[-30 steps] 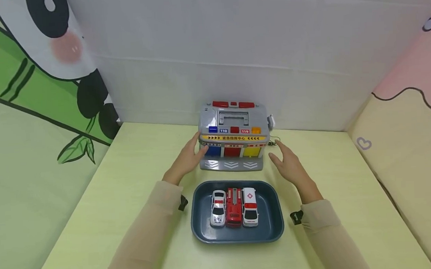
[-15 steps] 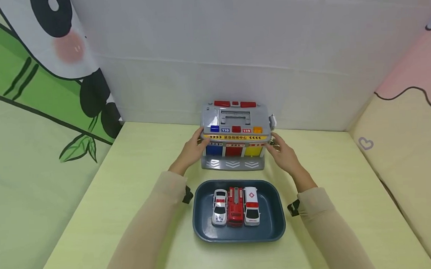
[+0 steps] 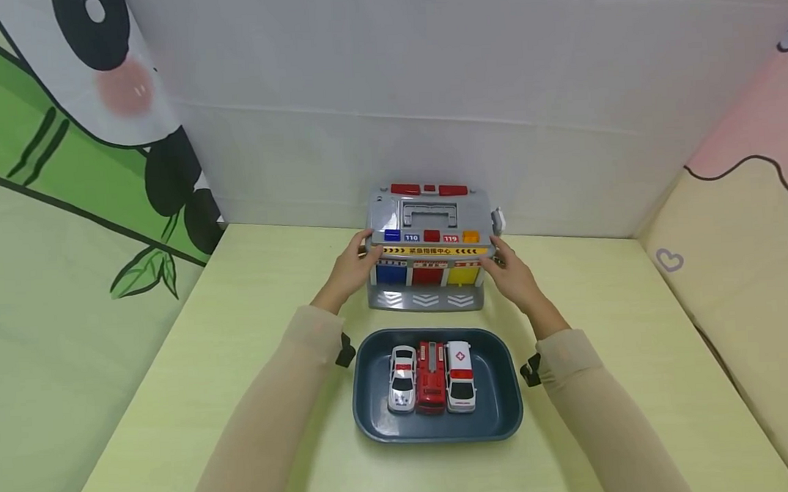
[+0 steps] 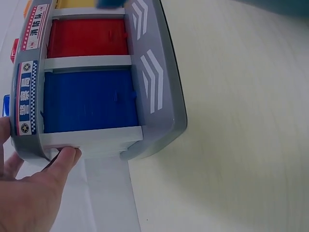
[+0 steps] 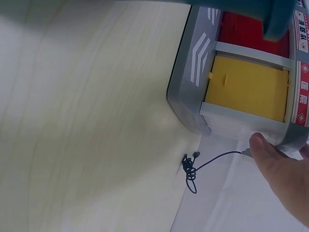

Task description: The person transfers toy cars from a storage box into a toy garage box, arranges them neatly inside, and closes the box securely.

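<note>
A grey toy garage (image 3: pixel 432 252) with a blue, a red and a yellow door stands at the back of the table. My left hand (image 3: pixel 350 268) grips its left side, the thumb at the front corner beside the blue door (image 4: pixel 89 101). On the opposite side my right hand (image 3: pixel 514 281) holds the corner by the yellow door (image 5: pixel 248 89), thumb in front. Fingers of both hands are partly hidden behind the roof's edge. All three doors are down, and the chevron-marked ramp (image 3: pixel 426 299) faces me.
Nearer to me, a dark blue tray (image 3: pixel 500 399) holds a white police car (image 3: pixel 401 381), a red fire truck (image 3: pixel 431 380) and a white ambulance (image 3: pixel 461 379), side by side. A thin black cord (image 5: pixel 189 169) lies bundled at the garage's right. A white backdrop (image 3: pixel 452 74) rises behind.
My right hand has moved left and up from beside the garage to grip its right side. The left hand has shifted slightly and grips the left side. Tray and cars stay in place.
</note>
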### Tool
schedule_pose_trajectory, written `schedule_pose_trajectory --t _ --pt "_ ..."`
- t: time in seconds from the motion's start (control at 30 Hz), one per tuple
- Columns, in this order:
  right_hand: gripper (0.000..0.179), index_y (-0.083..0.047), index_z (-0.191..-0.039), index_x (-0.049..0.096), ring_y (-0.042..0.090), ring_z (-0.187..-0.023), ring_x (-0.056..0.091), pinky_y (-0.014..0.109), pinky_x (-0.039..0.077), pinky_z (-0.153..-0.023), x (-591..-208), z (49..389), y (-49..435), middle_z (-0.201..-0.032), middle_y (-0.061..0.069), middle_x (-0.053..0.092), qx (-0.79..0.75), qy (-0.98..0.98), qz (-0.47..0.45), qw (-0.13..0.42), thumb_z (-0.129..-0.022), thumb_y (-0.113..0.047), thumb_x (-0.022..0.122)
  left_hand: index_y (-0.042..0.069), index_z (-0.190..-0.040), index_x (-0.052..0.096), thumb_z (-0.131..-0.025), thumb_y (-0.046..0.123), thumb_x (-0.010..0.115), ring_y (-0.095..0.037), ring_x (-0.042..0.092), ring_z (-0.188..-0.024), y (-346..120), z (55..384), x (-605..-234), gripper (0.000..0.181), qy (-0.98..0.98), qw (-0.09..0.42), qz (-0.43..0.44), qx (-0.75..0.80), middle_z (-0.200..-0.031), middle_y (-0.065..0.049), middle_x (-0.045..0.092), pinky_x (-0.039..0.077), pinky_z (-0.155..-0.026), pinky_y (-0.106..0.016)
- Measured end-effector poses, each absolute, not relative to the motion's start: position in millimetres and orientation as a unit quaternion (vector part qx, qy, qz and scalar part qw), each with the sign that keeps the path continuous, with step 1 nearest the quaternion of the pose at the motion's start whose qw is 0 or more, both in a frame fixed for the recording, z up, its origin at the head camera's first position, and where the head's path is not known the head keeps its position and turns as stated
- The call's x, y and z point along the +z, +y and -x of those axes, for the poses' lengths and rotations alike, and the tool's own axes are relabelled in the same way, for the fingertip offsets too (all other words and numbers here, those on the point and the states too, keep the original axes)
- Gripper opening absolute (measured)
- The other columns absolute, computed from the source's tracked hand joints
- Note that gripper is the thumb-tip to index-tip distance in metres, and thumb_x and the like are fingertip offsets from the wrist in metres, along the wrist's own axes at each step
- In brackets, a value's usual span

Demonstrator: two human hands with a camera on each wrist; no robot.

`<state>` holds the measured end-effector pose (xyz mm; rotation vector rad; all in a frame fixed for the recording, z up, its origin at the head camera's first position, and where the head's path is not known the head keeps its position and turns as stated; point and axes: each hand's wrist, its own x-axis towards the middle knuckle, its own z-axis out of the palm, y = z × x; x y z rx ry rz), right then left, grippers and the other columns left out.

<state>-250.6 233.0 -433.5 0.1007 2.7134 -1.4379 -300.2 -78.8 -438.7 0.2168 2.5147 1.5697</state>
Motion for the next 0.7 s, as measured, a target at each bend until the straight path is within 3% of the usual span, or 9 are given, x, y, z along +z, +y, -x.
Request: schedule_pose_trajectory --t 0.7 --pt "0.061 -0.011 -0.150 0.031 0.038 -0.132 0.039 0.051 0.036 -0.105 -418 276 227 -0.148 0.023 0.035 -0.609 0.788 -0.070 0.060 -0.101 -0.043 0.050 0.021 -0.147 0.040 -0.101 0.034 0.055 -0.036 0.040 -0.132 -74 309 -435 0.050 0.815 0.083 -0.052 0.572 -0.149 -0.016 0.038 0.040 -0.102 -0.051"
